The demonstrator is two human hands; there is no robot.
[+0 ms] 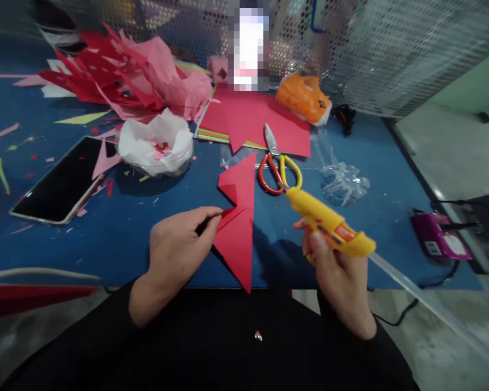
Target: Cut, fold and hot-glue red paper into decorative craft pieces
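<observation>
Clearly, the left hand (183, 239) has thumb and fingertips pinched together on a raised flap (231, 217) of the red paper (236, 239), which lies just to the right of that pinch on the blue table (106, 244). The right hand (338, 266) is wrapped round a yellow glue gun (315, 212); whether a finger presses the trigger, I cannot tell. Since only the flap is pinned, the sheet could slide or crease if the pinch tugs sideways; should hot glue ooze out, it might spot the paper or burn those close fingertips. The sheet itself is plain matte red, pointed at both ends, straight along its right edge and notched on the left, with the flap in darker shade. Past the gun's nozzle lie the scissors (272, 149), so near that I cannot say whether they touch. Beyond the pinch, up and left, sits a white-lined bowl (134, 146) with paper scraps; farther still, ahead of both grips, is the stack of coloured sheets (287, 125).
</observation>
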